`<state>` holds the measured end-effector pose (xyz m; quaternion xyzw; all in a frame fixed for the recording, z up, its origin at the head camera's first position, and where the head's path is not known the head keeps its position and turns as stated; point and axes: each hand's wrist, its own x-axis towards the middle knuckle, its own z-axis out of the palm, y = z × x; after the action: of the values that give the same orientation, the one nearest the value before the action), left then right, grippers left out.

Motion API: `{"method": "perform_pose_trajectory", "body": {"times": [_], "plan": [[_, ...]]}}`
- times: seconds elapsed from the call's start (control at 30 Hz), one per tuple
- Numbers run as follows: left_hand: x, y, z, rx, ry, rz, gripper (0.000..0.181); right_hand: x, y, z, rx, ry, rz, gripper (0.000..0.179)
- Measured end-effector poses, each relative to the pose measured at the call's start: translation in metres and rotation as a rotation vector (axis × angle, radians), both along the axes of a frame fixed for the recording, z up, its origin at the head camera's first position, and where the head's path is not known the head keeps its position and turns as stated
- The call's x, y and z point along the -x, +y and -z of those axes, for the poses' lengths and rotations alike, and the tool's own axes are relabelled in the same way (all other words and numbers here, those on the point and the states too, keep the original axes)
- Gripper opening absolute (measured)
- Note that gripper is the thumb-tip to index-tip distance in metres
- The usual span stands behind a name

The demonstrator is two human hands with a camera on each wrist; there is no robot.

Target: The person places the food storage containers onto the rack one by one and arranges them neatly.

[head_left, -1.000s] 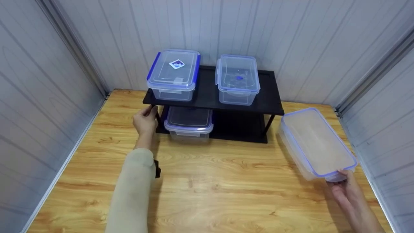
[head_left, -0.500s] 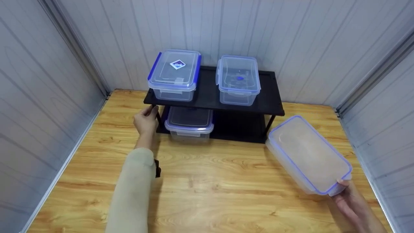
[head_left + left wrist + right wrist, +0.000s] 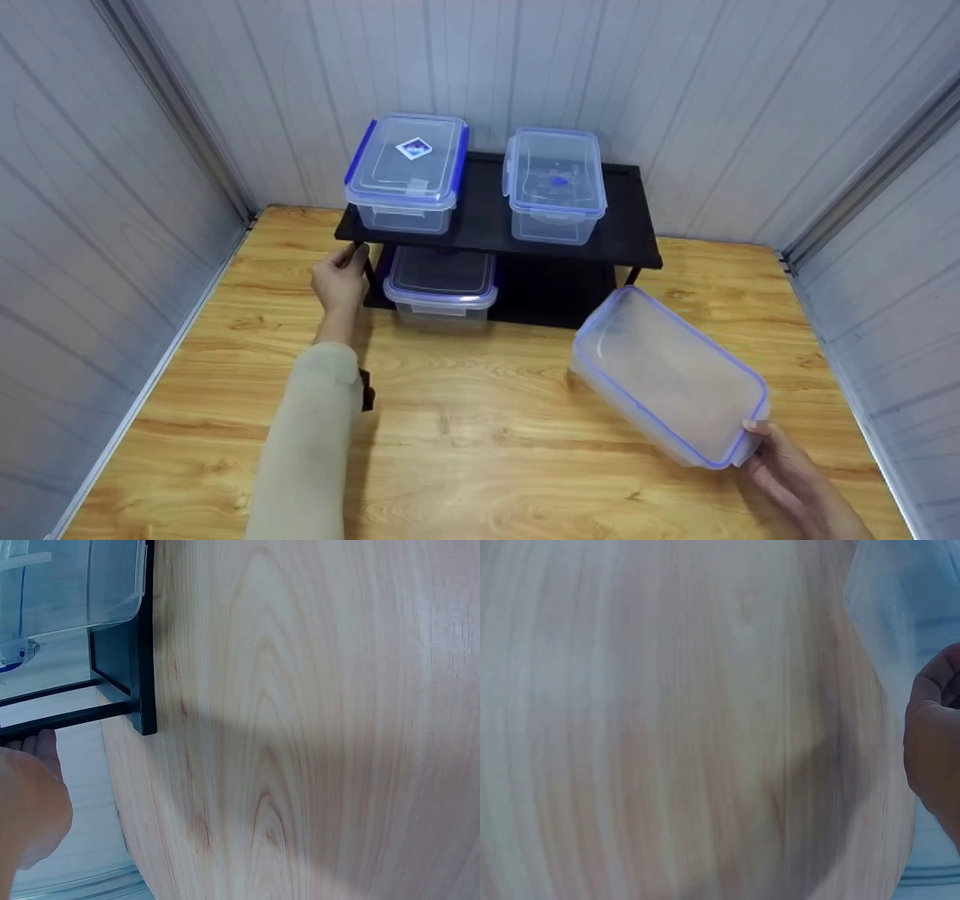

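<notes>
In the head view, my left hand (image 3: 337, 283) grips the front left post of a black two-tier shelf rack (image 3: 482, 214). The left wrist view has its fingers curled at that black post (image 3: 71, 718). My right hand (image 3: 784, 466) pinches the near end of a clear plastic food container (image 3: 675, 379) with a blue-edged lid, thumb on top. That container hangs tilted above the table, its far end near the rack's front right corner. In the right wrist view, the hand (image 3: 936, 739) and part of the container (image 3: 896, 604) show at the right edge.
On the upper tier stand two lidded food containers, a labelled one (image 3: 401, 176) at left and another (image 3: 556, 187) at right. A third container (image 3: 441, 279) sits at left on the lower tier. Pale panel walls (image 3: 480, 67) enclose the wooden table (image 3: 480, 435).
My right hand has carried the food container leftward and toward me, swinging its far end across in front of the rack's right corner. The left hand stays on the post.
</notes>
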<state>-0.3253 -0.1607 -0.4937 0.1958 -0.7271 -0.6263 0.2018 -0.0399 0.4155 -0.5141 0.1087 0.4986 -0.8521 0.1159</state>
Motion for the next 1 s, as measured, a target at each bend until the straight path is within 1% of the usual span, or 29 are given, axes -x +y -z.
{"method": "perform_pose_trajectory", "body": {"times": [0.13,0.2,0.3,0.4,0.5,0.57,0.63,0.83,0.9,1.0], "plan": [[0.001,0.000,0.000,0.017,0.001,-0.001,0.031,0.010,-0.019,-0.003,-0.060,-0.065,0.056,0.020],[0.001,0.000,0.000,0.020,-0.001,0.001,0.031,0.015,-0.029,-0.004,-0.067,-0.097,0.071,0.022],[0.000,0.000,0.001,0.025,-0.011,0.005,0.031,0.022,-0.043,-0.005,-0.055,-0.117,0.110,0.023],[0.000,-0.001,0.001,0.026,-0.016,0.008,0.032,0.029,-0.057,-0.006,-0.042,-0.122,0.127,0.027],[-0.001,-0.001,0.000,0.036,-0.023,0.001,0.032,0.037,-0.069,-0.007,-0.030,-0.127,0.125,0.032],[-0.001,-0.002,0.001,0.042,-0.024,-0.006,0.033,0.041,-0.077,-0.007,-0.025,-0.126,0.124,0.033],[0.000,-0.002,0.001,0.048,-0.022,-0.013,0.032,0.046,-0.085,-0.008,-0.008,-0.125,0.136,0.030],[0.001,-0.001,0.003,0.050,0.025,-0.031,0.028,0.057,-0.108,-0.008,0.087,-0.123,0.202,0.016],[0.001,0.000,0.003,0.054,0.022,-0.035,0.028,0.060,-0.114,-0.008,0.113,-0.129,0.229,0.013],[0.001,0.001,0.003,0.052,0.017,-0.036,0.028,0.064,-0.122,-0.008,0.138,-0.132,0.250,0.015]]}}
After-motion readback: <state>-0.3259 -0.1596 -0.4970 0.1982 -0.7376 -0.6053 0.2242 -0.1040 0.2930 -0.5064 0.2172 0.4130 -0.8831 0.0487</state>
